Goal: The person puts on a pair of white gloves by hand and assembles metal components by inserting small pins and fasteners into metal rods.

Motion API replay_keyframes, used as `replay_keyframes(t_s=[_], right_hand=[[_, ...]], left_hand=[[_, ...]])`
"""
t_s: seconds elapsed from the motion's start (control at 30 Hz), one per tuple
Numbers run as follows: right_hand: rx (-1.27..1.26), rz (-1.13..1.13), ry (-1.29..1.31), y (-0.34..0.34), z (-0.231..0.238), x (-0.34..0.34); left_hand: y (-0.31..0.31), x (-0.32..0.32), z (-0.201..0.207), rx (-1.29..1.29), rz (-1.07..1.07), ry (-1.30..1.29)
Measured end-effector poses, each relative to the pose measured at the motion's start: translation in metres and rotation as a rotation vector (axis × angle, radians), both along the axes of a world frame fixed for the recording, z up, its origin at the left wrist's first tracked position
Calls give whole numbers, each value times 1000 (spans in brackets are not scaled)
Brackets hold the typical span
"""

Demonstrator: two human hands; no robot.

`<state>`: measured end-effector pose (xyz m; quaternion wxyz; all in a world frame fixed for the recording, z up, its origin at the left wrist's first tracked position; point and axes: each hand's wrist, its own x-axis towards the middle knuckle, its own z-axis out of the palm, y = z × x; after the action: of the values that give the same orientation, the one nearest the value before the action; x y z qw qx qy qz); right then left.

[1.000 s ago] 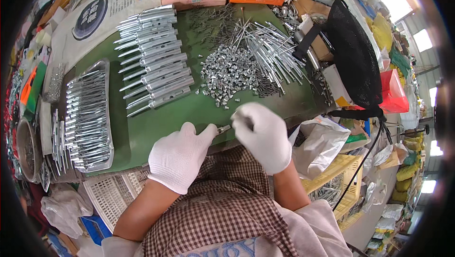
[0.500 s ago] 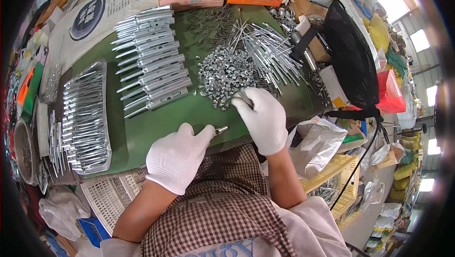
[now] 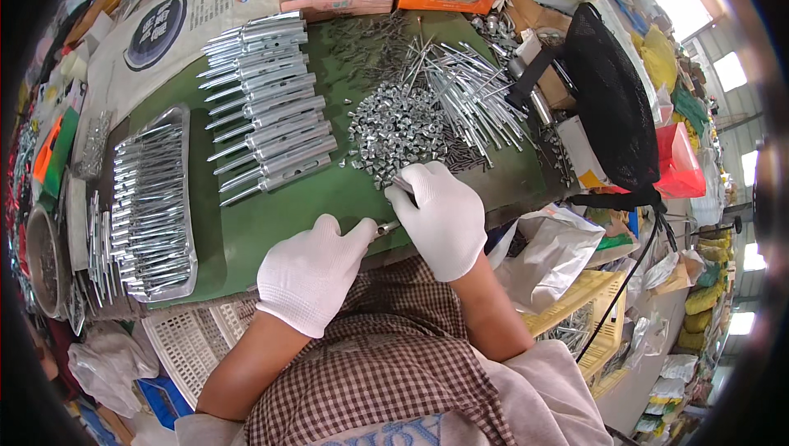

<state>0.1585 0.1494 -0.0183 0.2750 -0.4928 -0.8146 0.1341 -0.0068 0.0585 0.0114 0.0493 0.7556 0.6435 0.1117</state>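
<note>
My left hand (image 3: 311, 272), in a white knitted glove, is closed around a slim metal tube; its end (image 3: 386, 227) sticks out past the thumb and forefinger. Close to that end is my gloved right hand (image 3: 444, 222), fingers bent and pinched over small grey metal pieces (image 3: 403, 184) whose exact kind is mostly hidden. Just beyond the right fingertips lies a heap of small silver metal plugs (image 3: 394, 129). Long thin metal rods (image 3: 477, 92) are piled beside it, and small dark pins (image 3: 464, 150) lie between rods and plugs.
Slotted metal tubes with rods (image 3: 275, 117) lie in a row on the green work surface (image 3: 255, 228). Left of them is a metal tray (image 3: 191, 240) full of similar pieces. A pink box (image 3: 339, 4) of small parts stands behind; a black mesh bag (image 3: 612, 109) stands right.
My right hand has moved left and slightly nearer, from the plug heap toward the tube end, its fingers still pinched. My left hand stays almost in place, holding the tube.
</note>
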Motion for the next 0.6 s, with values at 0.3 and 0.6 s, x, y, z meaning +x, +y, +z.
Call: replay_keyframes(t_s=[0.3,0.6], right_hand=[[59,84,-22,-1,5,26],[-80,320,175,-22,6,16]], left_hand=[[0,1,1,-34,30,-23],[0,-1,0,-27,21,-51]])
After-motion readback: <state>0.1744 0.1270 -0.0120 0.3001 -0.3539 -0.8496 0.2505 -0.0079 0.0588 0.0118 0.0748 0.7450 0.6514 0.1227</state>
